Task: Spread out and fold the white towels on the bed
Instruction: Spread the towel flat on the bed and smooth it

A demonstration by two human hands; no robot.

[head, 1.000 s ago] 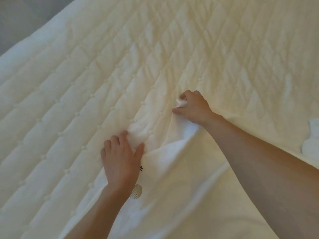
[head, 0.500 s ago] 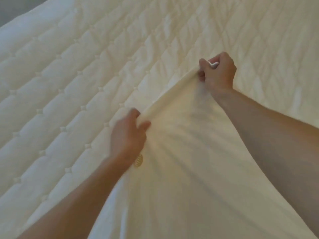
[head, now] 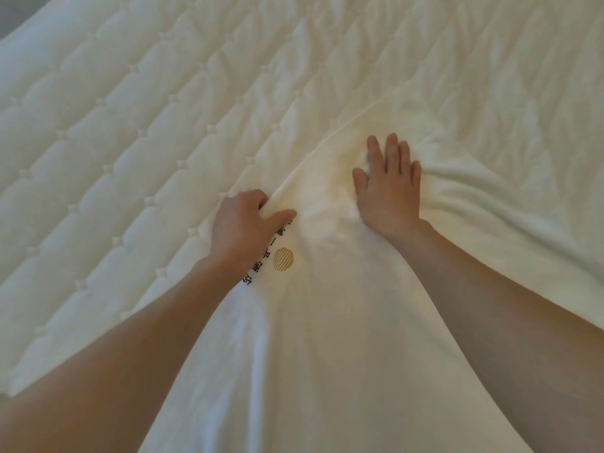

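Note:
A white towel (head: 327, 338) with a gold striped round logo and black printed characters lies on the quilted bed (head: 114, 142), running from the near edge to the middle. My left hand (head: 243, 227) pinches the towel's left edge beside the logo, thumb on top and fingers curled under. My right hand (head: 387, 188) lies flat on the towel's far part, fingers straight and spread, pressing it onto the bed. Wrinkles fan out around the right hand.
The cream quilted mattress cover stretches to the left, far side and right of the towel. A sliver of grey floor (head: 9, 14) shows at the top left corner past the bed's edge.
Both hands held the towel's far edge raised and taut half a second ago. Now the towel lies down on the bed, the right hand has let go and pressed flat, the left still pinches.

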